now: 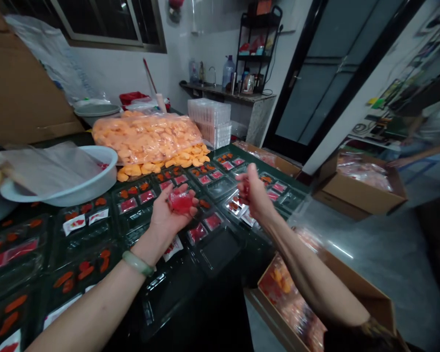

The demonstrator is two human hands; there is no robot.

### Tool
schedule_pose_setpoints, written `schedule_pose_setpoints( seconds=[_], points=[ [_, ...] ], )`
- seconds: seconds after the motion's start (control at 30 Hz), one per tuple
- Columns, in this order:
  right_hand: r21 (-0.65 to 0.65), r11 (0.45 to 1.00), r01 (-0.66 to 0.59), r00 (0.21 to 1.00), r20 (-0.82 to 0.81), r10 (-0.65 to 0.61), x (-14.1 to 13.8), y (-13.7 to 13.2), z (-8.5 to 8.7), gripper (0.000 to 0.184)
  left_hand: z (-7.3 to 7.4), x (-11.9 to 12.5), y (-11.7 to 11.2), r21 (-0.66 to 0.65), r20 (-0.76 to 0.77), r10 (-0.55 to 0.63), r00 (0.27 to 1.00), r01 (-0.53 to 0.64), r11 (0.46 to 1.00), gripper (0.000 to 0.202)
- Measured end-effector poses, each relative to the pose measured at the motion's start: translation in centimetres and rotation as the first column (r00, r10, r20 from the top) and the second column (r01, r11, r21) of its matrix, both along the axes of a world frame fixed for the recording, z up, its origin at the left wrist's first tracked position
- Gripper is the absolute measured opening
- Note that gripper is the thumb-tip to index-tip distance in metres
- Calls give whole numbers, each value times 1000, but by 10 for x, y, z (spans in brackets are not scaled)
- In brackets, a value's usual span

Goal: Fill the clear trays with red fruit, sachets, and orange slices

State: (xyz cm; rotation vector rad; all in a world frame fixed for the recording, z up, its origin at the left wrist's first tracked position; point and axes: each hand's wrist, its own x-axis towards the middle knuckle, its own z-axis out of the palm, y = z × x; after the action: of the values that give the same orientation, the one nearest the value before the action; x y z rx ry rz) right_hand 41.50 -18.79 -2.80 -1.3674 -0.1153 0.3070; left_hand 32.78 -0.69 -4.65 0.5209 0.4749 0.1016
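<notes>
My left hand (174,210), with a green bangle on its wrist, is turned palm up. Its fingers curl around small clear packets with red contents (181,201). To the right, my right hand (254,193) hovers over the trays, thumb up and fingers bent inward; a trace of red shows by the fingers, but what they hold is hidden. Under both hands lie clear plastic trays (220,244) in rows on a dark green table. Many carry orange-brown dried pieces (84,271) and red packets (128,205); some carry white-and-red sachets (74,224).
A bag of orange slices (146,139) lies at the back beside stacked clear trays (209,120). A white basin (69,193) stands left. Open cardboard boxes (359,193) sit on the floor at right, another box (374,288) below my right arm. A person (434,127) is at far right.
</notes>
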Motion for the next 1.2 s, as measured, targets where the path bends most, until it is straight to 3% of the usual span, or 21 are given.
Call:
schedule_pose_setpoints(
  seconds=[0.13,0.23,0.4,0.6,0.83,0.93,1.03,1.1,1.13,1.2],
  points=[
    [4,999,31,978,-204,-30,23,-51,-13,32,5,-6,12,-9,21,-20,1000,20,1000,25],
    [24,999,33,959,-283,-25,30,-61,-22,15,10,-20,24,0,29,1,1000,-1,1000,24],
    [68,991,-112,923,-364,129,23,-20,-30,15,20,-58,36,14,38,35,999,-36,999,18],
    [41,953,-299,899,-322,296,-10,44,-20,23,28,-123,58,14,-3,196,981,-196,980,20],
    [-72,886,-458,887,-93,452,-65,61,-28,28,27,-213,82,15,-5,435,901,-435,901,20],
    [-98,882,-460,888,-70,455,-94,70,-31,32,20,-252,72,-27,21,495,869,-494,869,26],
    [-90,867,-490,871,-11,491,-129,86,-33,35,8,-277,47,-55,-17,509,861,-509,859,24],
    [-100,830,-549,830,57,555,-156,97,-34,33,-2,-280,25,-77,-118,479,870,-489,869,15],
    [-114,803,-585,799,90,595,-169,102,-34,31,-6,-276,15,-114,-212,404,890,-433,894,14],
    [-159,751,-641,736,152,660,-190,110,-34,28,-14,-263,-1,-127,-244,313,918,-351,928,14]
  ],
)
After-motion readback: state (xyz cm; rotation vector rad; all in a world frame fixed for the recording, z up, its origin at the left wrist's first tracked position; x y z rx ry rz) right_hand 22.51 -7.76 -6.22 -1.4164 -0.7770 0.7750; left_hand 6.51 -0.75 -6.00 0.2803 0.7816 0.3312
